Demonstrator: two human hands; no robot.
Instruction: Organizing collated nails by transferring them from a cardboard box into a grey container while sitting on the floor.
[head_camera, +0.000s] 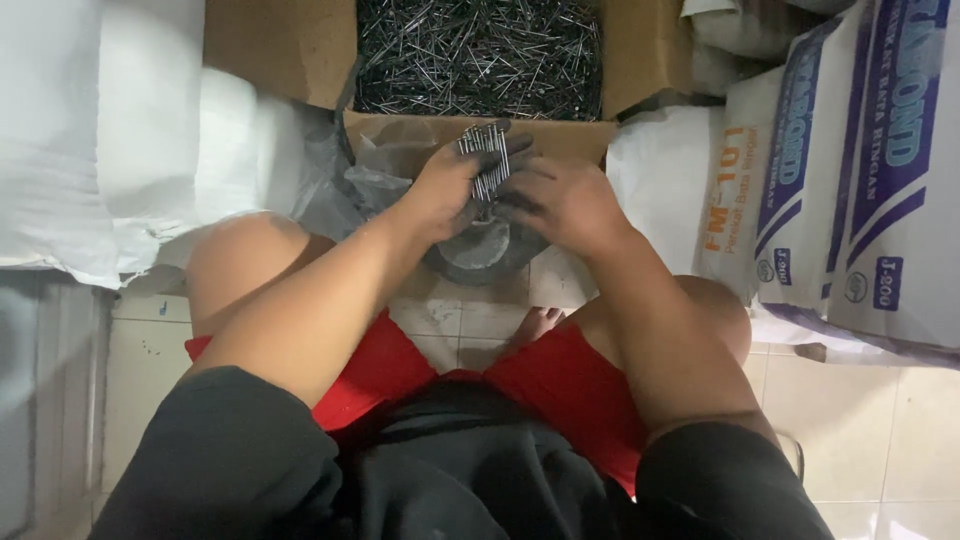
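Seen from the head camera, a seated person in red shorts and a black top works over a bundle of nails held between both hands, just in front of an open cardboard box heaped with loose nails. The left hand wraps the bundle from its own side, fingers curled and pressed together around the shafts, blackened by the metal. The right hand closes in from the opposite side, its fingers bent against the lower part of the bundle — whether they clamp it or only steady it cannot be told from this angle. The nails stand roughly upright in the grip, long axis pointing away from the person toward the box, their ends poking out above the left fingers. Both hands sit level with each other; the left has more of the bundle in its grasp. Directly below the hands lies a round dark dish, partly hidden, resting near the tiled floor between the knees. Crumpled grey plastic lines the box front. White woven sacks are stacked to the person's left — printed paper bags lean in a row to the right.
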